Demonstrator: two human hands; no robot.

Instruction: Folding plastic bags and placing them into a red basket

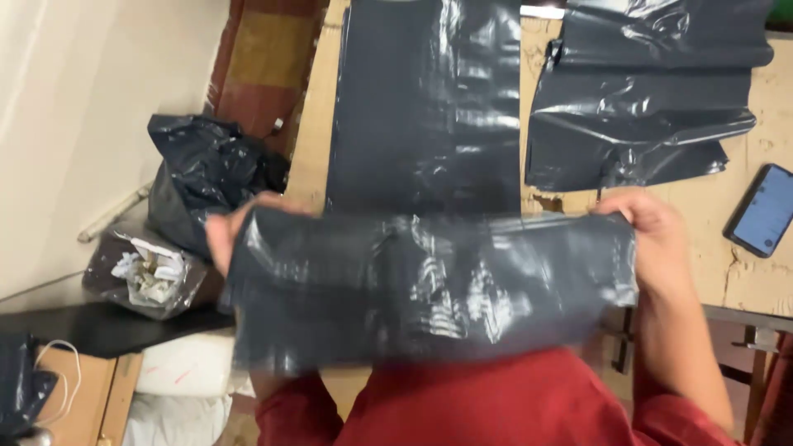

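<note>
A dark plastic bag point(429, 285) stretched between both hands spans the near edge of the tabletop point(743, 264), blocking the way forward. Beyond it, a flat bag point(425, 107) fills the middle and crumpled bags point(644, 99) the right. Bare wood remains at the far right, around a phone point(764, 211). Left, off the tabletop, stuffed bags point(206, 177) crowd the floor.

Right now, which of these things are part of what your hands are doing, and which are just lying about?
In the work:
- dark plastic bag, stretched between left hand and right hand
- flat bag on the wooden table
- crumpled bags beside it

Lying about:
- phone, screen lit
- full black sack on the floor
- clear bag of paper scraps
</note>
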